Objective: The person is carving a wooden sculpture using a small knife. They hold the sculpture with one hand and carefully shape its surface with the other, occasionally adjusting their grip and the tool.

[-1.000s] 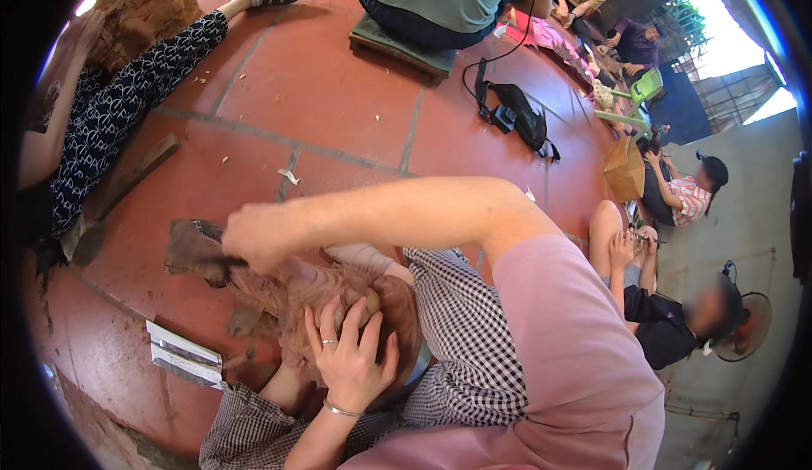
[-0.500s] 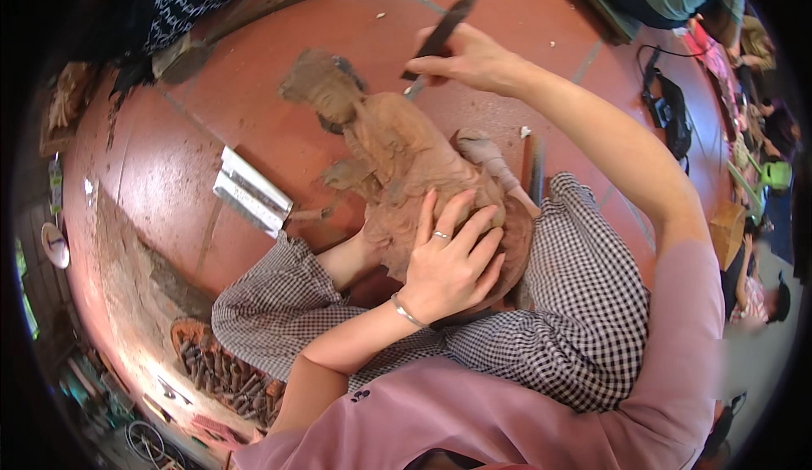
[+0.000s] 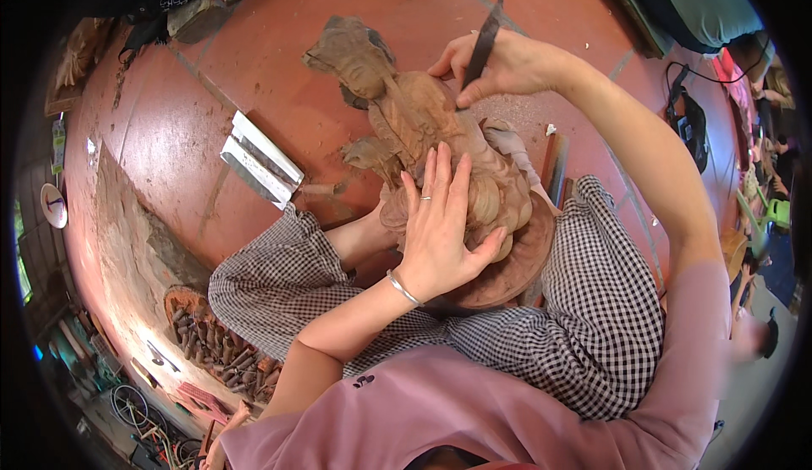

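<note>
A carved brown wooden statue [image 3: 420, 102] of a robed figure leans away from me between my crossed legs, its round base [image 3: 529, 271] nearest me. My left hand [image 3: 440, 233] lies on its lower front, fingers stretched and thumb apart, holding nothing. At the statue's upper right side, my right hand [image 3: 516, 62] is closed around a dark flat blade [image 3: 483, 47] with a pointed upper end. The blade's lower end is at the figure's shoulder and arm; whether it touches the wood I cannot tell.
Left of the statue, a silver-white packet [image 3: 262, 161] lies on the red tiled floor. A long wooden slab [image 3: 127, 225] runs along the left, with several carving tools [image 3: 224, 347] gathered beside it. A black bag [image 3: 692, 127] is at the right. Another person's green clothing [image 3: 698, 0] shows top right.
My right hand has brought the blade down from above the floor to the statue's upper side. My left hand has shifted on the carving, its fingers now pointing more straight up. The view has shifted slightly.
</note>
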### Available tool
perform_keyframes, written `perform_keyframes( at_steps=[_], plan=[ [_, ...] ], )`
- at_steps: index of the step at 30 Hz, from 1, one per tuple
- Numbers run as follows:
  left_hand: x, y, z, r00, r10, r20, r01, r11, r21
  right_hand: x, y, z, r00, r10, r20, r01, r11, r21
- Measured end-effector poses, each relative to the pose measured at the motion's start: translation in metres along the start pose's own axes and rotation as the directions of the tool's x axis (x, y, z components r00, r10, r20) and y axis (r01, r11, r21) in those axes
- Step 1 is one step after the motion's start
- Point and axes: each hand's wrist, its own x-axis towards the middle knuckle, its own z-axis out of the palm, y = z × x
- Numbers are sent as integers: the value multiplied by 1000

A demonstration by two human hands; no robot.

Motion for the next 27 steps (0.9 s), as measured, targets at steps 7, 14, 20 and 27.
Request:
perform_keyframes(
  at_steps=[7,14,20,27],
  plan=[
    [-1,-8,0,998,40,-52,-42,998,-36,-11,3,12,963,-269,10,266,945,-190],
    [0,-5,-1,998,46,-50,-48,999,-22,4,17,-1,995,-97,-3,96,978,184],
    [1,-7,1,996,51,-69,-53,998,-25,-3,-5,0,996,-87,-3,86,991,-97],
    [1,-6,-1,997,53,-59,-55,998,-36,-9,3,6,962,-271,33,271,935,-230]
  ],
)
